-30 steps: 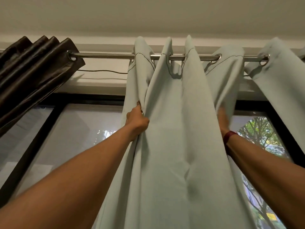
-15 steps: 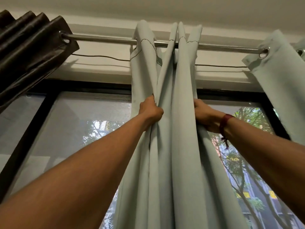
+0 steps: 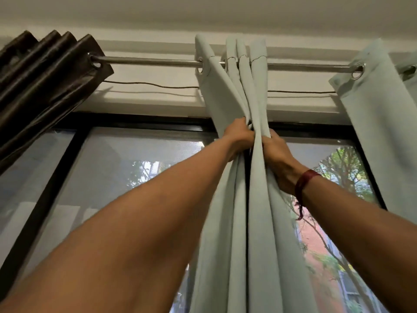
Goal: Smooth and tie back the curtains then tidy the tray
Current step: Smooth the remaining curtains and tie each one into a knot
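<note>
Curtain (image 3: pixel 259 222) hangs bunched, gripped by left hand (image 3: pixel 239 137) and right hand (image 3: pixel 278 159).

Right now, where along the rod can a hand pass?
Bare rod between brown curtain and gathered curtain, and between that and the right panel. Crowded where left hand and right hand grip it.

One rod (image 3: pixel 158 62) holds three curtains: a brown curtain (image 3: pixel 45 75) at its left end, a pale curtain (image 3: pixel 257 222) mid-rod, a second pale curtain (image 3: pixel 383 132) at its right end. Two hands below it: left hand (image 3: pixel 239 136), right hand (image 3: pixel 279 163). One wristband (image 3: pixel 303 184). One wire (image 3: pixel 146 85).
</note>
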